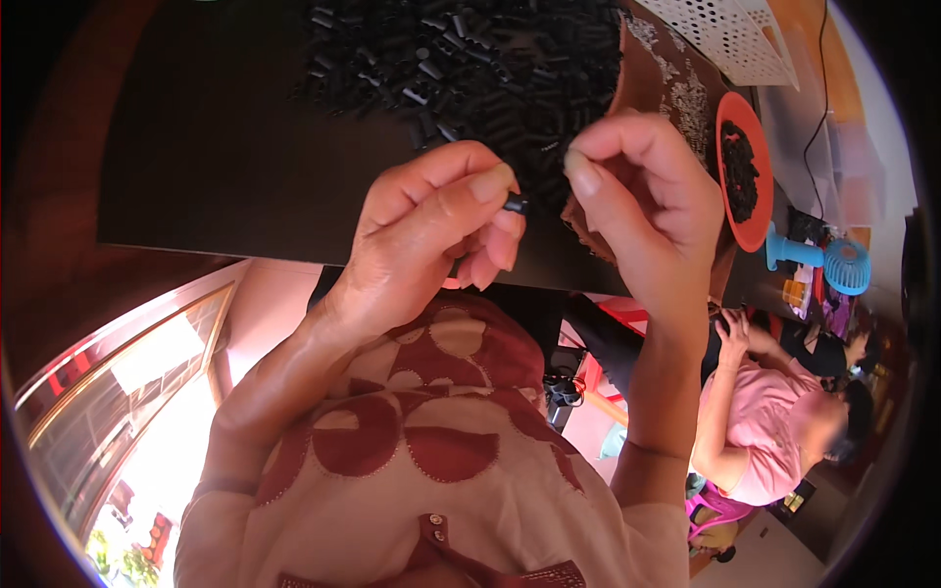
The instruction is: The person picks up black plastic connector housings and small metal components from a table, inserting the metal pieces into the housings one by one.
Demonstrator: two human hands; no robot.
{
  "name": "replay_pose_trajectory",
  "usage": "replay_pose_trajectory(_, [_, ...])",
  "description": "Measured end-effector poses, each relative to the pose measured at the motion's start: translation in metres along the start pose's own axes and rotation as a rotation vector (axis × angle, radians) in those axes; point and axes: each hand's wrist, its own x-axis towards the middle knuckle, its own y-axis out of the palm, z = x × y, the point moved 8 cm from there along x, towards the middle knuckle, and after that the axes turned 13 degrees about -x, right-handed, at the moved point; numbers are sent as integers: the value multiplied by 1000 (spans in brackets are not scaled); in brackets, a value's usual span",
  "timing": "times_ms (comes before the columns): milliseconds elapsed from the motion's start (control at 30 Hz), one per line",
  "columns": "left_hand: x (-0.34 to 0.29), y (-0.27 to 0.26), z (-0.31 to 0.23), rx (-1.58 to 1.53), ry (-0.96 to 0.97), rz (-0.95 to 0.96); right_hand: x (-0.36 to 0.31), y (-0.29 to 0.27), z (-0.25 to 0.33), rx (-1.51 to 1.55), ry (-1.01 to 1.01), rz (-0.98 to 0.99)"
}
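Note:
Above the near edge of the dark table, my left hand (421,230) pinches a small black cylindrical piece (516,203) between thumb and forefinger. One end of it sticks out toward the right. My right hand (652,191) is a short way off, thumb and forefinger pressed together. Whatever is between those fingertips, if anything, is too small to make out. Beyond both hands lies a heap of short black tubes (470,59). Small silvery metal pieces (689,106) are spread on a brown cloth (642,83) to the right of the heap.
A red bowl (727,186) holding dark pieces sits at the right, near a white perforated basket (725,34). Beside the bowl is a blue handheld fan (845,267). A person in a pink shirt (774,421) sits to the right, with another person (823,348) behind.

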Motion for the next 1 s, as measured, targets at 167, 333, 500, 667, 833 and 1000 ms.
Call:
replay_pose_trajectory(167, [-1, 4, 0, 54, -19, 4, -17, 1, 5, 91, -5, -22])
replay_pose_trajectory(333, [-3, 6, 0, 99, -14, 27, -26, -1, 11, 136, -78, -58])
replay_pose_trajectory(500, [-4, 9, 1, 144, -22, 65, -30, 1, 18, 124, -137, -50])
replay_pose_trajectory(667, [-5, 11, 2, 195, -38, 87, -34, 0, 18, 110, -97, -63])
replay_pose_trajectory(833, [-6, 12, 3, 263, -20, 112, -34, 4, 12, 244, -9, -51])
replay_pose_trajectory(1000, [-7, 15, 3, 304, 35, 157, -35, 6, 6, 362, 51, -46])
